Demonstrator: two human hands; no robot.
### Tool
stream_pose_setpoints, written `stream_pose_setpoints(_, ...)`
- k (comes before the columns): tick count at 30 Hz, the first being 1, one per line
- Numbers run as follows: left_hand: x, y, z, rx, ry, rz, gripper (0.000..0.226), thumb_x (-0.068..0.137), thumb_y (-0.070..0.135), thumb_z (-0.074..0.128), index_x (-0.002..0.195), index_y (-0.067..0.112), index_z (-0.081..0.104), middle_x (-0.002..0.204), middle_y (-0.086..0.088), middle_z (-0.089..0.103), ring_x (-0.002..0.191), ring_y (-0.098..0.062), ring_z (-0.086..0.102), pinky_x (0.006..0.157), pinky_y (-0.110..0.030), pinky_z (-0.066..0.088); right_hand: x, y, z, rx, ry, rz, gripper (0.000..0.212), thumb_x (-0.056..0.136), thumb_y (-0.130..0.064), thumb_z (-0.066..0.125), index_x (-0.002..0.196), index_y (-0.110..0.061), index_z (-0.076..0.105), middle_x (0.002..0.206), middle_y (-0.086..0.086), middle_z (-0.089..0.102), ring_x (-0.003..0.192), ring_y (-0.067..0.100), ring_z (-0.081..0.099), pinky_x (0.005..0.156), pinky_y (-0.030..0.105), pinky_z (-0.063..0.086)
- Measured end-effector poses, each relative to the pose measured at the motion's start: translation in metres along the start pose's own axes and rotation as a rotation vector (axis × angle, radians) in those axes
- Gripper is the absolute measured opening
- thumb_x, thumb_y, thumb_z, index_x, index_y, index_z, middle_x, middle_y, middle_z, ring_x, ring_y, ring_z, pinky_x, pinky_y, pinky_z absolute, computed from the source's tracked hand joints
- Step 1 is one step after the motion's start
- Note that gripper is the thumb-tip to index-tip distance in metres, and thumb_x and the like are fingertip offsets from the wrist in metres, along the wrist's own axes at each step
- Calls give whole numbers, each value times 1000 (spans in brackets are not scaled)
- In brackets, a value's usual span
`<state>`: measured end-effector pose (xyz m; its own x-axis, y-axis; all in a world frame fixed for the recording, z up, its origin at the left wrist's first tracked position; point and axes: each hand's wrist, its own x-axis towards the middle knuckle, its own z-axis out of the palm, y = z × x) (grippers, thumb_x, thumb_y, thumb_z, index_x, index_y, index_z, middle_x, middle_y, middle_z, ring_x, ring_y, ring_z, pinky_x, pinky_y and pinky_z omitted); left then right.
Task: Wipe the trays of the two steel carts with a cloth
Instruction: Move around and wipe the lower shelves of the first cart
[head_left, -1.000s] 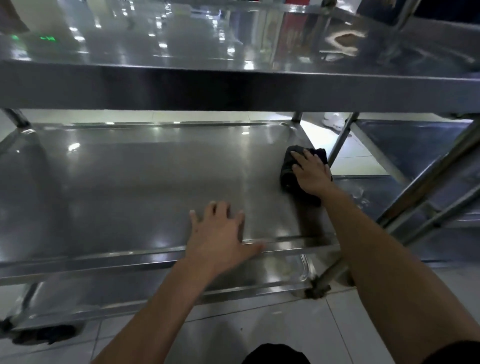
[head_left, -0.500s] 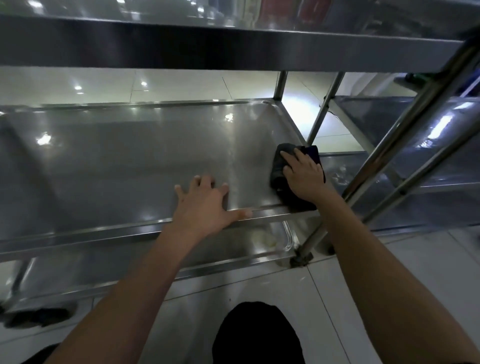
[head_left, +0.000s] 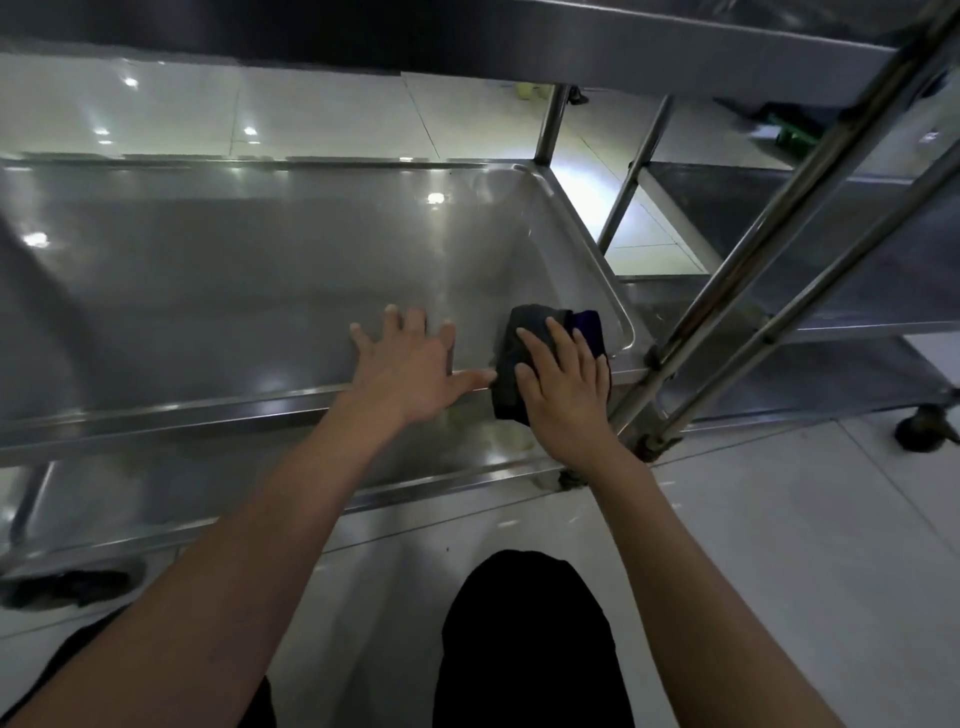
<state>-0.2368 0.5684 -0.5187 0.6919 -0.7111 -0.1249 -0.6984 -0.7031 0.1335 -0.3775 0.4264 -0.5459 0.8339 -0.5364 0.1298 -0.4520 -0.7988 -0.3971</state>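
The right hand (head_left: 563, 384) lies flat with straight fingers on the dark cloth (head_left: 524, 364) and presses it onto the middle tray (head_left: 208, 270), at the tray's front right corner. The left hand (head_left: 410, 364) rests open with spread fingers on the tray's front rim, just beside the cloth. A second cart (head_left: 831, 260) stands to the right of the tray.

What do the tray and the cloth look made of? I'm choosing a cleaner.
The tray looks like stainless steel with a brushed, glossy finish: it mirrors the ceiling lights. The cloth under the right hand looks like soft dark fabric, folded and matte; its fibre cannot be told.
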Motion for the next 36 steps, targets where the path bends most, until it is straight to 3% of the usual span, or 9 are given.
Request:
stream_pose_setpoints(3,-11,-14,0,-95,18,68,77,87,81,27,142,30,45,155,-8,31,150,-32,13,115,-67,11,-2,-7,2,11,10,-21,56,99,-52,17,154,-40,24,166,-8,7,152,16,-4,120,46,-9)
stream_pose_setpoints(6,-39,-40,4,-157,166,145,56,89,69,50,127,30,61,142,-2,47,144,-28,30,113,-60,24,-12,-3,5,3,57,-54,56,101,-56,24,155,-41,19,166,-11,2,152,14,-10,122,49,-9)
stream_pose_setpoints(9,-63,-59,10,-115,279,178,43,88,48,69,126,29,66,134,-3,56,131,-31,46,106,-56,36,-23,-3,18,-9,135,-96,67,97,-63,34,156,-39,14,166,-9,-2,152,15,-15,121,51,-8)
stream_pose_setpoints(13,-66,-58,11,-88,307,154,35,92,34,67,127,29,66,134,-1,57,124,-29,51,105,-49,38,-23,-6,31,-55,200,-99,77,93,-66,45,156,-35,15,166,-3,0,153,22,-10,120,56,-6)
stream_pose_setpoints(20,-50,-50,14,-143,338,94,31,95,30,64,125,31,68,131,-1,58,123,-32,50,110,-58,32,2,-10,22,-40,167,-111,70,91,-49,61,152,-26,33,161,3,20,151,29,5,120,60,6)
stream_pose_setpoints(33,-23,-48,7,-88,338,128,32,100,35,54,131,26,61,137,-2,54,129,-26,46,112,-55,30,-2,-45,22,218,133,-188,62,87,-16,73,144,-23,49,158,-2,28,148,25,16,121,53,23)
stream_pose_setpoints(36,-39,-58,12,-59,353,128,40,99,36,55,137,21,56,142,-1,51,140,-26,38,113,-56,29,-15,-54,24,263,109,-202,62,87,-12,72,144,-22,49,158,-2,28,149,24,16,121,50,24)
